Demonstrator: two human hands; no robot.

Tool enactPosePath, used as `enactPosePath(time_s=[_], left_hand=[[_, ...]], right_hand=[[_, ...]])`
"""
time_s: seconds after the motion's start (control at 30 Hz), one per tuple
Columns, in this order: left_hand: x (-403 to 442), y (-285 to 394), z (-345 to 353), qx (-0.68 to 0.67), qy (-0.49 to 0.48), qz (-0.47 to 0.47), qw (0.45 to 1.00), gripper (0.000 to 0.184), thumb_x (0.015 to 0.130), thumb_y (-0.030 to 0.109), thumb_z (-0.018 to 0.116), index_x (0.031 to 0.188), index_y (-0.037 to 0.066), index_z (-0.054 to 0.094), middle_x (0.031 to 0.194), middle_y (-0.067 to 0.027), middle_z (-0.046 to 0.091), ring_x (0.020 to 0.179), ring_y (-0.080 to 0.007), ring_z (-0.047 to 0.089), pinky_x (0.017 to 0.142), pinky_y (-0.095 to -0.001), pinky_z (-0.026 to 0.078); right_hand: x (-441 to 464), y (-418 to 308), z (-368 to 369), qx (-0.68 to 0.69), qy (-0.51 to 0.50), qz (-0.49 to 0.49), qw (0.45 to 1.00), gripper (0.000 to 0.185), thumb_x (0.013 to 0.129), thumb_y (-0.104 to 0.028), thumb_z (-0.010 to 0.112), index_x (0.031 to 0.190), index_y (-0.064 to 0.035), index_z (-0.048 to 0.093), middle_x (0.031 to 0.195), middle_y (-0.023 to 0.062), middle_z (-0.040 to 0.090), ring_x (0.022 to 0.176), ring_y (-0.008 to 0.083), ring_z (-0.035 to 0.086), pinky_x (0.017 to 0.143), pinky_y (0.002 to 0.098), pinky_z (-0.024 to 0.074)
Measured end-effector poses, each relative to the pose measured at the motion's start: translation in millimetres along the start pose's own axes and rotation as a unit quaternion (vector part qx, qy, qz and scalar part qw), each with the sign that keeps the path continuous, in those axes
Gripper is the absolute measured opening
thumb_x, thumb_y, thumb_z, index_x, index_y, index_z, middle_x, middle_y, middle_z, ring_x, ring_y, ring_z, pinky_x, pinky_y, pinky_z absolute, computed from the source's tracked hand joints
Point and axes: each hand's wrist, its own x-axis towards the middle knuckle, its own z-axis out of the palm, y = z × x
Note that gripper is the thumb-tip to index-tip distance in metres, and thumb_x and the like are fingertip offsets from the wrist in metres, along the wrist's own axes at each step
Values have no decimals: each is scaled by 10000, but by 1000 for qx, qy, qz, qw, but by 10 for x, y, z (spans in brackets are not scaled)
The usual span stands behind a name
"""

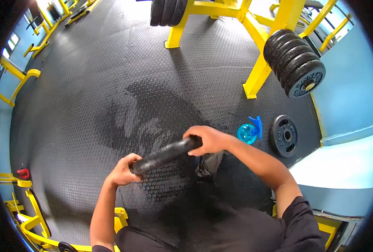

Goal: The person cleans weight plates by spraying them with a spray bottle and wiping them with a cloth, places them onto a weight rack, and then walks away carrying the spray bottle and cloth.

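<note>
Between my two hands is a black weight plate (164,157), seen edge-on and tilted with its right end higher. My left hand (124,171) grips the plate's left end, fingers curled over the rim. The right end is held by my right hand (204,139), with thumb and fingers around the edge. Beneath the plate, a grey cloth (209,164) lies partly hidden near my right forearm. To the right of my right hand stands a blue spray bottle (247,133) on the dark rubber floor.
Another weight plate (284,136) lies on the floor beside the bottle. A yellow rack (260,69) holds several black plates (295,63) on its peg. Wet patches (153,107) darken the textured floor (73,113) ahead. A blue wall (350,84) bounds the right side; yellow machines (31,210) stand at left.
</note>
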Motion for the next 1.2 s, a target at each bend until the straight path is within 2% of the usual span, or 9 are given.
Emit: enactPosePath(time_s=[0.07,0.13,0.2,0.33,0.5,0.87,0.97,1.07,1.2], left_hand=[[64,-178,54,-41,51,31,997,442,672,25,758,1064,14,553,1032,-49,556,1027,-153,553,831,-287,498],[145,-158,229,24,291,74,953,505,690,96,794,1127,39,547,1029,-32,566,985,-146,547,876,-289,443],[367,-200,265,220,400,117,882,413,742,68,718,1110,14,541,1079,-122,526,1029,-293,544,909,-361,452],[850,-407,44,258,469,105,838,474,723,97,681,1162,-19,543,1105,-186,511,1035,-359,521,952,-418,418],[1180,-982,-41,273,449,8,850,560,708,166,675,1213,-43,555,1092,-213,503,1070,-379,510,960,-415,422],[913,-975,376,299,416,-39,858,649,754,208,702,1344,27,504,1145,-195,495,1083,-354,515,958,-417,431],[535,-670,727,255,414,1,874,645,777,219,704,1355,26,492,1155,-204,482,1097,-345,508,969,-406,424],[302,-127,1134,146,289,-28,946,620,791,208,705,1341,14,496,1184,-206,486,1082,-350,527,971,-404,431],[501,57,1586,167,165,104,967,613,799,170,717,1353,40,490,1198,-186,511,1136,-319,516,990,-375,428]], right_hand=[[78,122,149,-60,92,-23,994,485,750,-241,732,1133,-2,554,1065,168,573,968,364,595,845,437,483],[197,86,310,-127,199,82,968,479,772,-219,710,1163,-18,522,1144,162,513,972,382,595,814,453,499],[389,156,348,-155,220,115,956,495,786,-224,713,1189,-35,498,1165,153,470,990,372,592,794,454,517],[752,376,249,-264,267,133,917,470,752,-253,742,1125,-50,541,1040,158,506,969,364,592,784,466,515],[890,612,326,-248,139,239,929,433,769,-257,745,1076,-29,541,1102,157,508,1053,346,564,851,457,515],[-114,599,521,-343,220,275,871,407,817,-404,649,1071,-89,615,1083,115,546,1064,318,534,866,469,434],[-747,716,685,-381,154,303,860,704,758,-419,719,1366,-128,513,1394,225,400,1279,381,377,963,541,370],[-1090,844,785,-266,149,255,917,428,812,-304,734,1201,-149,647,1203,131,515,1152,329,484,895,507,428],[-1206,412,861,-365,302,115,873,317,806,-258,746,1103,-160,696,1000,71,560,987,284,556,797,412,456]])
